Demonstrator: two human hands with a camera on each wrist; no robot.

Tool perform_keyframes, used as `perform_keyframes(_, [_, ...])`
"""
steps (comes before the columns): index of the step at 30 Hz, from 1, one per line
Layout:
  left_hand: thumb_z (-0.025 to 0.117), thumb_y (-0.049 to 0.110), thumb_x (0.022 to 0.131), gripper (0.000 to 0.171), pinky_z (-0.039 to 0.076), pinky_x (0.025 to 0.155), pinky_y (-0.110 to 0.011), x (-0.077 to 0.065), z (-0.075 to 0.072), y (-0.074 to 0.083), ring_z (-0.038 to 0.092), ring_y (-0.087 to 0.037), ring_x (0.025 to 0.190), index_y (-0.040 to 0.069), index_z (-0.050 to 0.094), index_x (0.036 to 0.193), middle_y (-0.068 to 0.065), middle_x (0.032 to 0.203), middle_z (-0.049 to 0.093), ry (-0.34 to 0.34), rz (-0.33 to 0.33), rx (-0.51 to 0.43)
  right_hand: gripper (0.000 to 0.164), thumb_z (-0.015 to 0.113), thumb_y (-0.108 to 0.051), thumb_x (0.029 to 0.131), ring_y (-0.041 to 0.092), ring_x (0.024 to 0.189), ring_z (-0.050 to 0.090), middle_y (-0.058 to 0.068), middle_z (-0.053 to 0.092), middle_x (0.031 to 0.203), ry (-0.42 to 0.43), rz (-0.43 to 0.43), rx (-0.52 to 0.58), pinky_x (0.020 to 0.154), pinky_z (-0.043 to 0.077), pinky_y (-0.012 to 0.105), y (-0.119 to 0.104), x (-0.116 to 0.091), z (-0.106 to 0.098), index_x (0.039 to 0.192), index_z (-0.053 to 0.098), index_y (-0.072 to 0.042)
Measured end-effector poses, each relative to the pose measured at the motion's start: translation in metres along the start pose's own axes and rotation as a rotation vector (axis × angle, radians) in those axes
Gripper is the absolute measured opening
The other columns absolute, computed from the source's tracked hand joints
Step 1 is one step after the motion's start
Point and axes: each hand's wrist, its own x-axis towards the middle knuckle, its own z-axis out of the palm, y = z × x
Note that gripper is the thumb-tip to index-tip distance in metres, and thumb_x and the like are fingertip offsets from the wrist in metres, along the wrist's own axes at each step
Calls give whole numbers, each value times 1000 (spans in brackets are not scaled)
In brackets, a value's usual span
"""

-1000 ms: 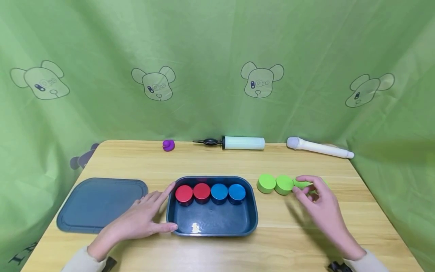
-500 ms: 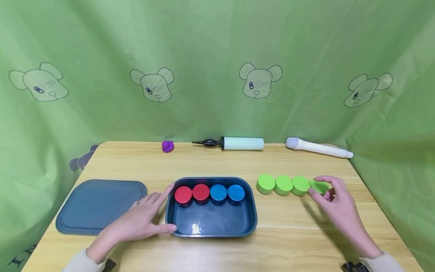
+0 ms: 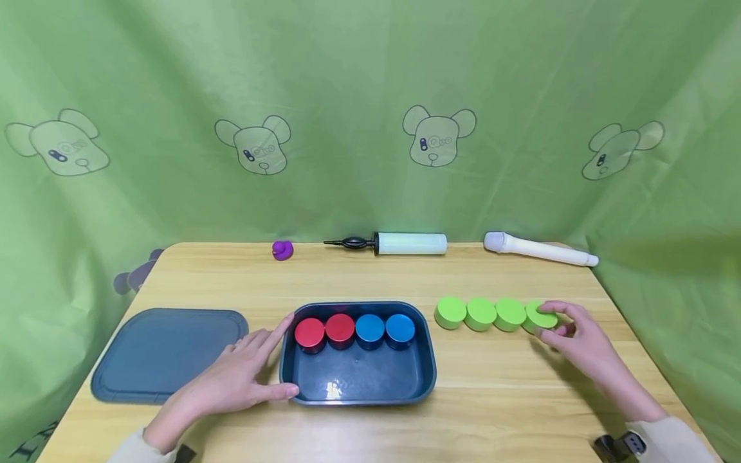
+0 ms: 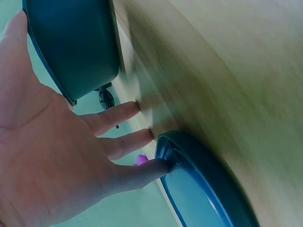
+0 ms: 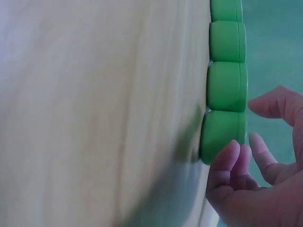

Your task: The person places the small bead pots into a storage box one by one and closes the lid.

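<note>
A dark blue plastic box (image 3: 359, 379) holds two red round tins (image 3: 325, 331) and two blue ones (image 3: 384, 331) along its far side. My left hand (image 3: 240, 379) spreads over its left end, with thumb and index finger at the rim. In the left wrist view its little finger lies by the edge of the matching lid (image 4: 199, 189). To the right of the box, several green round tins (image 3: 480, 313) form a row. Beside the rightmost green tin (image 5: 223, 135), my right hand (image 3: 581, 341) has its fingertips at the side and its thumb apart above.
The flat lid (image 3: 168, 354) lies left of the box. Along the back edge of the wooden table (image 3: 359, 431) are a purple rubber duck (image 3: 282, 250), a hand pump (image 3: 411, 243) and a white microphone-shaped object (image 3: 538, 249). A green curtain (image 3: 347, 83) hangs behind.
My right hand has moved right along the green tins and come down to the rightmost one. The left hand keeps its place on the box. The head view has shifted slightly.
</note>
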Motion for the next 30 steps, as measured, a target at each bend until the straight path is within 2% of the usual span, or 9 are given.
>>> perform_keyframes(3, [72, 75, 93, 111, 27, 107, -90, 0, 0, 0, 43, -56, 147, 39, 8, 177, -24, 163, 46, 7, 4, 4, 53, 79, -13, 101, 11, 82, 57, 21, 60, 119, -25, 56, 12, 63, 52, 28, 3, 1, -2, 145, 56, 4])
perform_keyframes(7, [72, 76, 93, 111, 28, 107, -90, 0, 0, -1, 43, -56, 147, 39, 9, 177, -23, 163, 46, 15, 7, 9, 57, 80, -23, 103, 14, 78, 56, 12, 63, 97, -33, 111, 19, 62, 51, 29, 4, 2, -3, 147, 55, 1])
perform_keyframes(11, [71, 77, 93, 111, 28, 107, -90, 1, 0, -2, 43, -55, 147, 40, 8, 177, -22, 164, 46, 16, 6, 11, 60, 80, -31, 103, 16, 78, 56, 12, 62, 99, -34, 125, 3, 61, 51, 29, 7, 3, -3, 148, 55, -1])
perform_keyframes(19, [71, 77, 93, 111, 28, 107, -90, 1, 0, -2, 44, -55, 147, 40, 9, 177, -23, 163, 47, 22, 14, 16, 57, 82, -30, 102, 14, 83, 59, 14, 67, 102, -5, 90, -46, 64, 50, 29, 12, 5, 0, 145, 57, -1])
perform_keyframes(30, [71, 76, 93, 111, 28, 107, -90, 0, 1, -3, 43, -56, 147, 40, 8, 177, -23, 164, 46, 17, 15, 7, 62, 78, -40, 103, 12, 81, 59, 14, 68, 105, 35, 139, -100, 63, 50, 30, 1, -1, -10, 146, 55, -2])
